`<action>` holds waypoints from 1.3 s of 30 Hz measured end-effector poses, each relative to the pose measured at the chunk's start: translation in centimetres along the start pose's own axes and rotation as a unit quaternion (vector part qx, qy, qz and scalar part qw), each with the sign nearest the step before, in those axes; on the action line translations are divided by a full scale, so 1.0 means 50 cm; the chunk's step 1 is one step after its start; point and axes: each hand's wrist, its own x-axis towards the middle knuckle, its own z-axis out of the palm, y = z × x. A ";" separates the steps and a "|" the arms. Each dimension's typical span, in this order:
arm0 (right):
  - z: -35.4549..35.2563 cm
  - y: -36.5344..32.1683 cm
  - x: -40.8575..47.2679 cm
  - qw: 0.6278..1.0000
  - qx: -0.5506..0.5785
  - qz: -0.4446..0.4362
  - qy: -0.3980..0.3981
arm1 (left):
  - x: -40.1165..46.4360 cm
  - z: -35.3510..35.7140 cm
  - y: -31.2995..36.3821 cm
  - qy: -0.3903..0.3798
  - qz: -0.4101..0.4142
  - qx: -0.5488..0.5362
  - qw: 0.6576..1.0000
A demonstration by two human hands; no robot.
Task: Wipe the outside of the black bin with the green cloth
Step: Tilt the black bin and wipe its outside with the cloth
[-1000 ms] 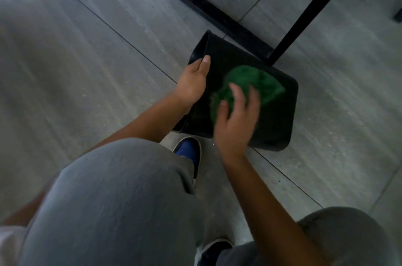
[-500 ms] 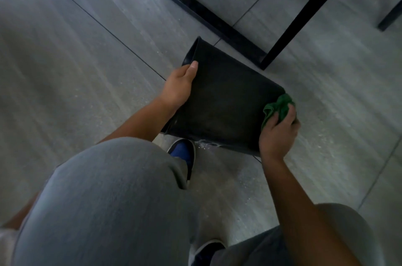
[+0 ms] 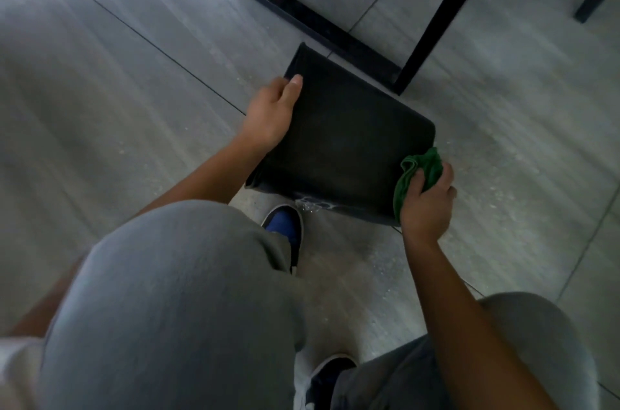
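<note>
At mid-frame your left hand (image 3: 271,114) grips the tipped rectangular black plastic bin (image 3: 345,141) by its rim, steadying it on the grey tiled floor (image 3: 134,81), while your right hand (image 3: 426,201), fingers (image 3: 414,183) clamped around the bunched green cloth (image 3: 417,174), rubs its lower-right edge.

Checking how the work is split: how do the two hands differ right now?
The left hand grips the black bin at its left edge, thumb lying on the upper face; the right hand is at the bin's right edge. The left hand touches the bin bare; the right hand clutches the bunched green cloth against it. Both are in contact with the bin.
</note>
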 end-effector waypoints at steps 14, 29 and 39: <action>0.027 -0.007 -0.002 1.000 0.001 0.011 0.028 | -0.188 -0.035 -0.192 -0.052 0.031 0.088 0.994; -0.138 -0.040 0.051 0.988 0.082 -0.126 0.034 | -0.094 -0.033 0.046 -0.009 0.130 0.066 0.989; -0.120 -0.036 0.025 0.981 0.098 -0.144 0.081 | -0.057 -0.035 0.067 -0.049 0.154 0.024 0.986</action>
